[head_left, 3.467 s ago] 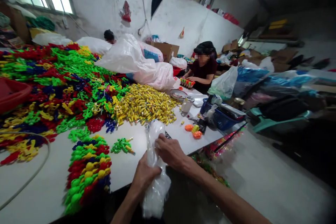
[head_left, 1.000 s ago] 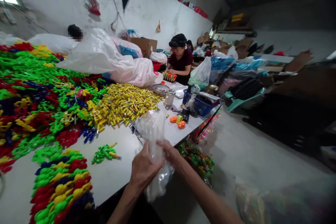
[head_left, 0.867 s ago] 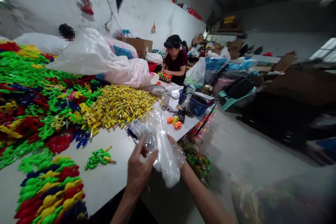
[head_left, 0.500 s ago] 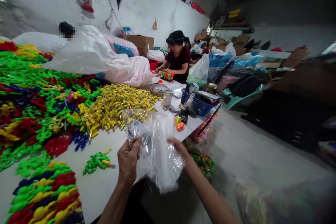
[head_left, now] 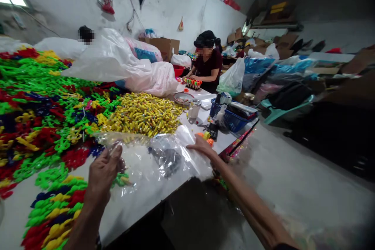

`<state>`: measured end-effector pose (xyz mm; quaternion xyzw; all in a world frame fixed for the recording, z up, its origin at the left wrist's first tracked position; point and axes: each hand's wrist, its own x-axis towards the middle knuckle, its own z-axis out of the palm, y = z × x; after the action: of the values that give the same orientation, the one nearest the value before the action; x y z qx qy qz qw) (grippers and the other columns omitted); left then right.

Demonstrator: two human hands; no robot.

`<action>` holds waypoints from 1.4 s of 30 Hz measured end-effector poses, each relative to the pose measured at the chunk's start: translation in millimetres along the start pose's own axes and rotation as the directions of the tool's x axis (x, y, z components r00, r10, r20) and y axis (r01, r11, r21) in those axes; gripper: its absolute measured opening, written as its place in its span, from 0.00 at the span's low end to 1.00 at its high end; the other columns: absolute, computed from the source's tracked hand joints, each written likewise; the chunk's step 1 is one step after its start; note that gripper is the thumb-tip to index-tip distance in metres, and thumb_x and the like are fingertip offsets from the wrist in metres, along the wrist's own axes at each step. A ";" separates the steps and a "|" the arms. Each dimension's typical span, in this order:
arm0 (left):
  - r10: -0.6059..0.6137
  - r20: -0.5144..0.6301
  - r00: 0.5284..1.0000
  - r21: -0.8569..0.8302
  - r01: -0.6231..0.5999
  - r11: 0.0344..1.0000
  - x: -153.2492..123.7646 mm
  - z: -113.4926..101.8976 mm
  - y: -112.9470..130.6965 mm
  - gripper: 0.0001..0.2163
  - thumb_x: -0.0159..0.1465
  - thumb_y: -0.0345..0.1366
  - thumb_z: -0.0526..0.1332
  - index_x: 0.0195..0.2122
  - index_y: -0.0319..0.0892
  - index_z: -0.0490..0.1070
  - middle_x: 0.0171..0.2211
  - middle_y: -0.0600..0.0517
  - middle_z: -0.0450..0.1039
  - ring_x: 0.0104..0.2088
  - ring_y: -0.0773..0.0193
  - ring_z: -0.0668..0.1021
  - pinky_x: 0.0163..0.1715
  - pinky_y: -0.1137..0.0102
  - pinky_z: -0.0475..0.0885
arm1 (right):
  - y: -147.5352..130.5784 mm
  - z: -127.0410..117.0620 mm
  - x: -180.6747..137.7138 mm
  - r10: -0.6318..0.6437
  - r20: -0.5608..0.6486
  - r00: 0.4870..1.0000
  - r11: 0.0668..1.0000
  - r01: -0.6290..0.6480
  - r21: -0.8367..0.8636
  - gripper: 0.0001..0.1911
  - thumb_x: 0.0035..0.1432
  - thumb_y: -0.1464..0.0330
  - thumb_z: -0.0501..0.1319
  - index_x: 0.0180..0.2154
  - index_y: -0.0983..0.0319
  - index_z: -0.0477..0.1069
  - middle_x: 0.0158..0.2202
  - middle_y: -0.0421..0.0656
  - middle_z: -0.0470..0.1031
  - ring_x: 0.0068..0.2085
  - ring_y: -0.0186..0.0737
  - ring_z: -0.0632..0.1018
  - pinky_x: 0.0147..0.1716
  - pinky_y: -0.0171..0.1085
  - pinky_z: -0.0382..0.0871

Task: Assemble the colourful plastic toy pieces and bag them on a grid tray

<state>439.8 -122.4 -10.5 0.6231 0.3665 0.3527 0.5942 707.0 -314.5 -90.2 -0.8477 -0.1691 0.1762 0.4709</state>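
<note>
Between left grip [head_left: 101, 174] and right grip [head_left: 202, 147] spreads clear plastic [head_left: 140, 160].

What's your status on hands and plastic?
Left hand pinching clear plastic, left end. Right hand at its right side, grip unclear. Plastic spread over table; green pieces partly behind it.

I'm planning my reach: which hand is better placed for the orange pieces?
Probably the right hand: it is right beside the orange pieces. The left hand is farther away, pinching the clear plastic.
</note>
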 end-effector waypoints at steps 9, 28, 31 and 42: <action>-0.020 0.066 0.998 0.010 0.019 1.000 -21.7 -7.2 -5.8 0.19 0.53 0.51 0.61 0.33 0.39 0.67 0.21 0.56 0.69 0.15 0.72 0.68 0.17 0.75 0.65 | -101.4 89.0 -100.7 -0.435 0.450 0.780 0.886 0.282 0.369 0.19 0.53 0.54 0.57 0.32 0.64 0.72 0.26 0.40 0.71 0.23 0.32 0.72 0.23 0.32 0.64; 0.006 0.130 0.991 -0.054 0.001 0.999 -39.4 -72.3 5.8 0.16 0.47 0.42 0.67 0.17 0.39 0.63 0.15 0.59 0.60 0.18 0.74 0.61 0.19 0.75 0.56 | -141.7 149.6 -173.4 -0.528 0.492 0.692 0.818 0.257 0.515 0.16 0.46 0.57 0.65 0.28 0.64 0.69 0.24 0.37 0.68 0.21 0.29 0.69 0.20 0.30 0.63; 0.010 0.164 0.986 -0.097 0.007 0.995 -42.8 -71.0 12.6 0.16 0.47 0.42 0.67 0.17 0.39 0.62 0.17 0.57 0.62 0.20 0.72 0.64 0.21 0.74 0.59 | -146.8 152.4 -172.7 -0.527 0.533 0.662 0.821 0.235 0.520 0.18 0.44 0.55 0.66 0.28 0.64 0.68 0.23 0.37 0.69 0.21 0.30 0.69 0.20 0.30 0.63; 0.009 0.002 1.000 -0.298 -0.008 0.955 -33.8 -166.2 52.3 0.10 0.41 0.30 0.67 0.16 0.39 0.63 0.34 0.50 0.77 0.33 0.59 0.79 0.37 0.66 0.73 | -45.2 173.3 -104.6 -0.245 0.305 0.920 0.967 0.208 0.149 0.21 0.45 0.55 0.63 0.34 0.65 0.69 0.31 0.46 0.73 0.30 0.41 0.75 0.27 0.36 0.67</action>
<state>280.1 -73.2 49.1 0.5288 0.3055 0.4053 0.6803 530.1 -211.2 -122.5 -0.7542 -0.3301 0.2656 0.5017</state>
